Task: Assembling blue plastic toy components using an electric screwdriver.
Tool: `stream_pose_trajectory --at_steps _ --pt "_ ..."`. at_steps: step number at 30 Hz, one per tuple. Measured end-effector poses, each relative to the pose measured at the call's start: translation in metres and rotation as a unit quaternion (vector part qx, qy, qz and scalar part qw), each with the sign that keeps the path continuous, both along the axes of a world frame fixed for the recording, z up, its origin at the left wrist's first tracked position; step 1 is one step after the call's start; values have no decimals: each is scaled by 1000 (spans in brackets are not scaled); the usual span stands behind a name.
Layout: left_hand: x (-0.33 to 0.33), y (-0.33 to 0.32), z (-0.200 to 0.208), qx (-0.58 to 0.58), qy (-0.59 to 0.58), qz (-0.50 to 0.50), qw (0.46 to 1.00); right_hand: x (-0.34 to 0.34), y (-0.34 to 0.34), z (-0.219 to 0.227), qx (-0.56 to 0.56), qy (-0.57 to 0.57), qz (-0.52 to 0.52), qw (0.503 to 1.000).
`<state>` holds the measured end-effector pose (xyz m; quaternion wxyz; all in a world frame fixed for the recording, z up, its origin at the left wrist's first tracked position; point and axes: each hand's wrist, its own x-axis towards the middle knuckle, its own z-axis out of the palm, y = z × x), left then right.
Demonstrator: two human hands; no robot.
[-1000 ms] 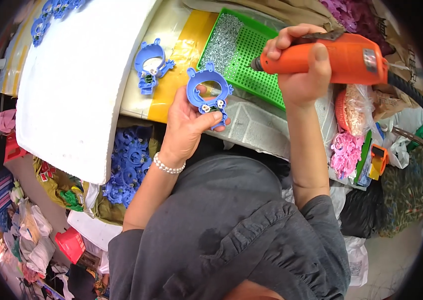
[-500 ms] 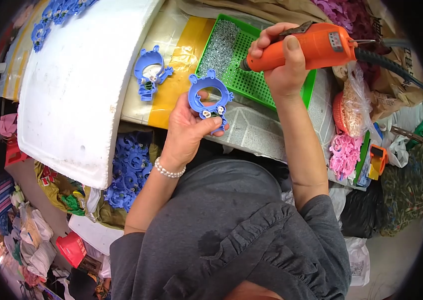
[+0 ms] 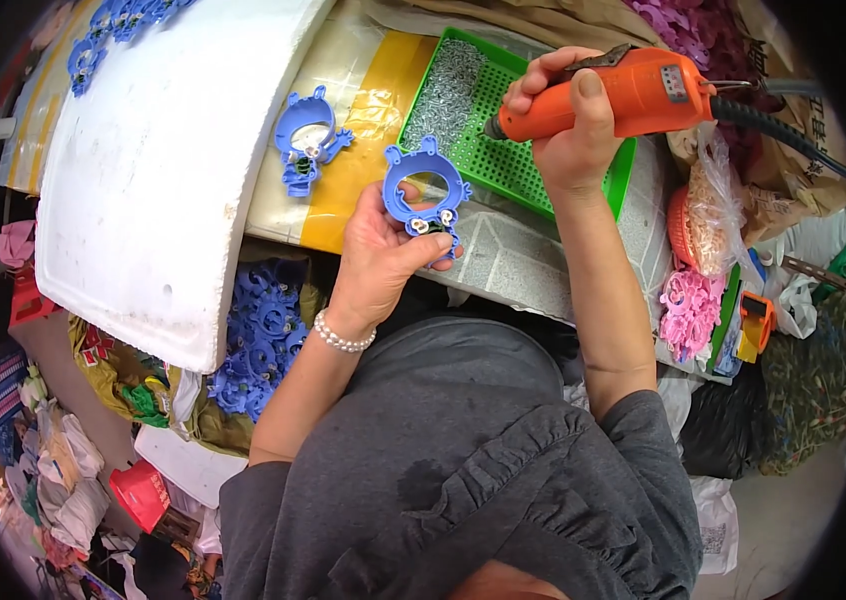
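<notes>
The largest thing is the white foam board (image 3: 163, 180), which lies to the left of the green tray (image 3: 503, 165), well apart from it. This tray is rectangular, with many small holes in its floor. The heap of blue pieces (image 3: 255, 340) is to the left of the tray and nearer to the person. The orange electric screwdriver (image 3: 608, 95) is held over the tray, and its dark tip points to the left; I cannot tell if this tip touches anything. The right hand (image 3: 578, 150) is closed around the screwdriver body, with the thumb along its near side. The left hand (image 3: 383, 240) is in front of the tray's near left corner, and it grips the lower end of the blue frame (image 3: 395, 192) with the thumb on top. The round part of this frame points toward the tray and overlaps its corner in the view. A second blue piece (image 3: 289, 125) of similar shape lies to the left of the tray. Smallest are the silvery screws (image 3: 448, 85), gathered at the left end inside the tray.
</notes>
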<state>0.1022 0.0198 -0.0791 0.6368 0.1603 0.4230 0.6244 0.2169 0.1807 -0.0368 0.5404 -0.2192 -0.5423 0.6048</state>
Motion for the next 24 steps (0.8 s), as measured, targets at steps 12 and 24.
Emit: stream_pose_trajectory --at_steps 12,24 --pt "2 -2 0 -12 15 -11 1000 12 -6 13 -1 22 29 999" --pt "2 1 2 -14 37 -13 999 15 -48 40 83 91 253 960"
